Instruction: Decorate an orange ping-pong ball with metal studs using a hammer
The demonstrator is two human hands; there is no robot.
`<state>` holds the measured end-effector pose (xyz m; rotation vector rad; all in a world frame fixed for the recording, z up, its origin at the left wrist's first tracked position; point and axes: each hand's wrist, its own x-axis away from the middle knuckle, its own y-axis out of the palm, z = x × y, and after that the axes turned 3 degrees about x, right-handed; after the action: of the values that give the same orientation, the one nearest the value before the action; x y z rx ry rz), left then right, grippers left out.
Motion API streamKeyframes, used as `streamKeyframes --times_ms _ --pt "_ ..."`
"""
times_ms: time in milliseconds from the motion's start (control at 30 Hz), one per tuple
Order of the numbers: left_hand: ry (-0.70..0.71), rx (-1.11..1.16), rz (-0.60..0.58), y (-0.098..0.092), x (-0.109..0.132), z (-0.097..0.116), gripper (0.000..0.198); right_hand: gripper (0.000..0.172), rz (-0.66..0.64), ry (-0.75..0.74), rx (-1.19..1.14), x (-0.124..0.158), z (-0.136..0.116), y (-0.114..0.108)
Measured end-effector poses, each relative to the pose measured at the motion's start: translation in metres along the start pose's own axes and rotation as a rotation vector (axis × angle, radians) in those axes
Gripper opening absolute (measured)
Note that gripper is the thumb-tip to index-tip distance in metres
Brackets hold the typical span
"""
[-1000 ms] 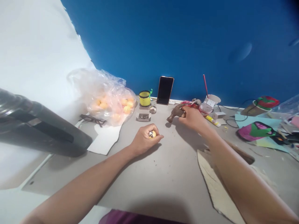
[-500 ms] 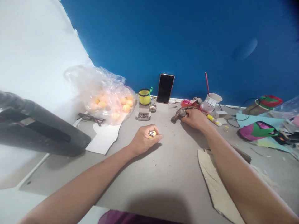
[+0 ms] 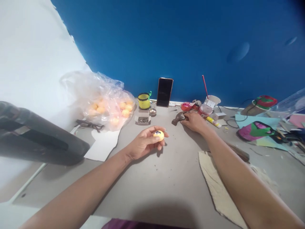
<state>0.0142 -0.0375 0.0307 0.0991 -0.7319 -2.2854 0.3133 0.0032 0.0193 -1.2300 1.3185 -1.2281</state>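
Note:
My left hand [image 3: 145, 141] holds a small yellow-orange ball [image 3: 158, 135], like a table tennis ball, between thumb and fingers. Dark, shiny spots show on the ball's top. At the back right, my right hand [image 3: 194, 121] is on a hammer [image 3: 179, 117] that lies on the table; its head points left and my fingers cover part of it. Beyond my left hand sits an open little box [image 3: 143, 120] of small silvery metal pieces. A ball covered in shiny metal [image 3: 152, 112] rests just behind that box.
A clear plastic bag [image 3: 111, 108] of orange balls stands at the left, near eyeglasses [image 3: 89, 124] and a dark cylinder [image 3: 43, 133]. A phone [image 3: 165, 92] leans on the blue wall beside a yellow cup [image 3: 144, 101]. Beige cloth [image 3: 214, 184] lies under my right forearm.
The fingers of my left hand have loosened and turned, showing more of the ball. My right hand stays at the hammer. The whole view has shifted slightly.

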Motion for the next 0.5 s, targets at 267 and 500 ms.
streamKeyframes --times_ms 267,500 --pt "-0.048 -0.006 -0.037 -0.0048 -0.0007 0.0009 0.042 0.027 -0.001 -0.006 0.011 -0.0005 0.0016 0.0013" --pt "-0.025 0.029 0.019 -0.0054 -0.0041 -0.0017 0.039 0.03 -0.006 0.001 -0.008 -0.0009 0.0012 0.0008"
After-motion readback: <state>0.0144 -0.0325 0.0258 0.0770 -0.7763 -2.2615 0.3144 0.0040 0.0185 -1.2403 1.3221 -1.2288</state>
